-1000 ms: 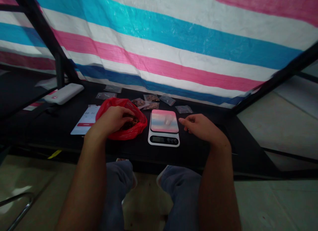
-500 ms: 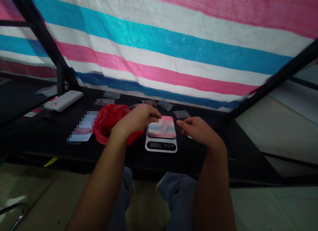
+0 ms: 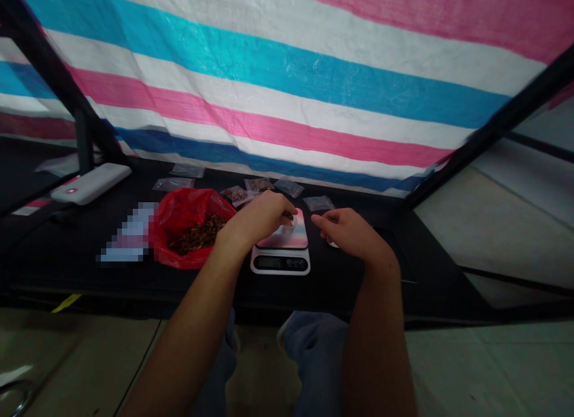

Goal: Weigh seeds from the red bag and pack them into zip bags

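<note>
A white kitchen scale (image 3: 280,268) with a shiny plate and a dark display lies on the black table. On its plate is a small clear, cup-like item (image 3: 285,230), partly hidden by my fingers. My left hand (image 3: 269,213) is closed over the plate, dark brown bits showing at its fingertips. To the left, an open red plastic bag (image 3: 164,228) holds many dried brown pieces (image 3: 197,234), partly behind my left forearm. Right of the scale, my right hand (image 3: 343,228) has its fingers curled together; what they hold, if anything, is unclear. Something pale shows beneath it.
Several small clear bags lie along the back, among them a bag with brown contents (image 3: 259,184) and a flat clear bag (image 3: 318,203). A white oblong device (image 3: 92,182) rests at the left. A striped sheet (image 3: 269,88) hangs behind, between black frame bars (image 3: 488,130).
My left hand has moved further over the scale's plate, toward the clear item. More of the red bag's brown contents now shows. My right hand stays beside the scale; the view has shifted slightly.
</note>
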The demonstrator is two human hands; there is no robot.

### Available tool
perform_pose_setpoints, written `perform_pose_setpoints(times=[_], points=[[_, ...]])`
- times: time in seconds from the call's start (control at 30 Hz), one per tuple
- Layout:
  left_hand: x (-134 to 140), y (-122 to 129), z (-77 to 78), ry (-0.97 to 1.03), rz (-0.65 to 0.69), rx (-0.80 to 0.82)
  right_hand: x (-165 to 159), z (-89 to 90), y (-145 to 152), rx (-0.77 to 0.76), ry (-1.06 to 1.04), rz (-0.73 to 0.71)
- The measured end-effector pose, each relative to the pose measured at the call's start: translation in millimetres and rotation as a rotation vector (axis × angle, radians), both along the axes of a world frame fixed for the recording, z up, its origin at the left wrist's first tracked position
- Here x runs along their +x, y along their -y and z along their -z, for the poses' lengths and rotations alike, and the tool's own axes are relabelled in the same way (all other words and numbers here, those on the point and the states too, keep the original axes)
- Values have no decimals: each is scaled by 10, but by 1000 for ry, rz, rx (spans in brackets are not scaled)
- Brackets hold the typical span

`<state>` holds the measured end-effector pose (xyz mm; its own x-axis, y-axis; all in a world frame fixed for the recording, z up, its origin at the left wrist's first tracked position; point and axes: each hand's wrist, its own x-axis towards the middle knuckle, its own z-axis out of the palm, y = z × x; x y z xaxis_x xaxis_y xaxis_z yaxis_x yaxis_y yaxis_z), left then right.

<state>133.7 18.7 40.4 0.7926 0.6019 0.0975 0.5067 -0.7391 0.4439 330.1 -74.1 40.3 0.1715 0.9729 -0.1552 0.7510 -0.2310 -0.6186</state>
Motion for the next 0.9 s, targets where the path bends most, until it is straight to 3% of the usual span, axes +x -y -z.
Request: perform_pose_setpoints(times=[0.33, 0.7, 0.9], points=[[49, 3, 23, 41, -106, -40, -57, -18, -25, 9, 31, -19], [111, -55, 162, 134, -22, -63, -53, 49, -49, 23, -15, -43], [-9, -32, 55, 179, -29, -38, -55, 63, -73, 32, -22, -64]])
